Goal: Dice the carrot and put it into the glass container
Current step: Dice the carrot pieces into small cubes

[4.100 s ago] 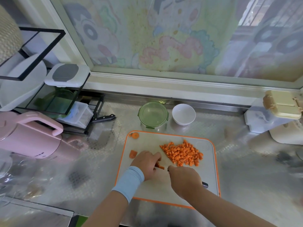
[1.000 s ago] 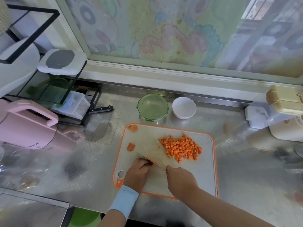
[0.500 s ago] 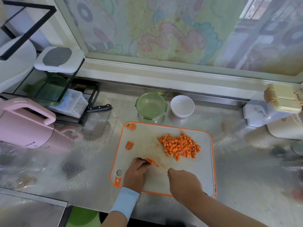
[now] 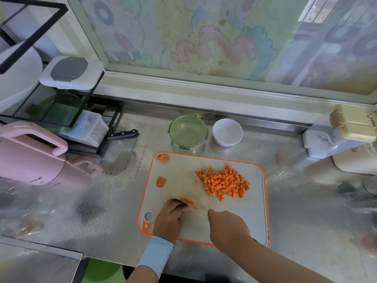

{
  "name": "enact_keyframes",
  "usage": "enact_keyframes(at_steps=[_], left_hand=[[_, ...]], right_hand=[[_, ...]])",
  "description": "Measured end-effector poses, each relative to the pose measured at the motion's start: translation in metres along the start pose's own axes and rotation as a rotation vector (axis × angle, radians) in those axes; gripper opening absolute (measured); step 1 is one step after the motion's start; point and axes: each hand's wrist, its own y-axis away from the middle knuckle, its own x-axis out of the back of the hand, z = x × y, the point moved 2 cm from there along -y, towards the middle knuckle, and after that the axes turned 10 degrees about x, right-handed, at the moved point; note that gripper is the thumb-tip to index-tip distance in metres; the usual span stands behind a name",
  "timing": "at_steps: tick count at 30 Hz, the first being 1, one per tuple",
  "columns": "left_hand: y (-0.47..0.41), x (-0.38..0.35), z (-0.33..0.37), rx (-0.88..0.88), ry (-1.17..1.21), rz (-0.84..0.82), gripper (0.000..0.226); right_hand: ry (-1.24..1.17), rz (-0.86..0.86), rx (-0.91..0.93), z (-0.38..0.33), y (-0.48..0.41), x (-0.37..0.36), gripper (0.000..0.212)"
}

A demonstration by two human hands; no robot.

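The left hand [image 4: 170,216] lies on the board [image 4: 183,172] at its 7 o'clock side, fingers curled down and closed over a small stack of carrot strips [image 4: 188,201] that pokes out at the fingertips. A pale blue cuff [image 4: 156,257] covers that wrist. The right hand [image 4: 228,228] is closed in a fist around a knife handle, which the hand hides; the thin blade [image 4: 195,208] runs from it toward 10 o'clock and meets the strips just beside the left fingertips.

A heap of diced carrot [image 4: 224,182] sits on the board at 2 o'clock from the hands, well apart from them. Two loose pieces lie nearer the board's left edge: a carrot end [image 4: 163,158] in the 11 o'clock corner and a flat slice [image 4: 161,181] below it.

The glass container [image 4: 188,131], with its green lid on, stands on the worktop [image 4: 114,201] just beyond the board's far edge, at 12 o'clock from the left hand. A white bowl [image 4: 227,132] stands just beside it at 3 o'clock. A pink kettle [image 4: 30,154] stands far off at 9 o'clock.
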Motion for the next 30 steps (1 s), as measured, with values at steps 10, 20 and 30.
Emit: enact_keyframes(at_steps=[10,20,30], left_hand=[[0.000,-0.004,-0.009,-0.042,-0.034,-0.047,0.026],[-0.001,-0.002,-0.013,-0.081,-0.093,-0.053,0.023],[-0.009,0.002,-0.005,-0.011,-0.058,-0.039,0.021]], right_hand=[[-0.052,-0.028,-0.023,0.000,-0.015,-0.003,0.013],[-0.071,0.037,-0.005,0.009,-0.010,0.009,0.032],[-0.089,0.040,-0.023,0.007,-0.010,0.005,0.028]])
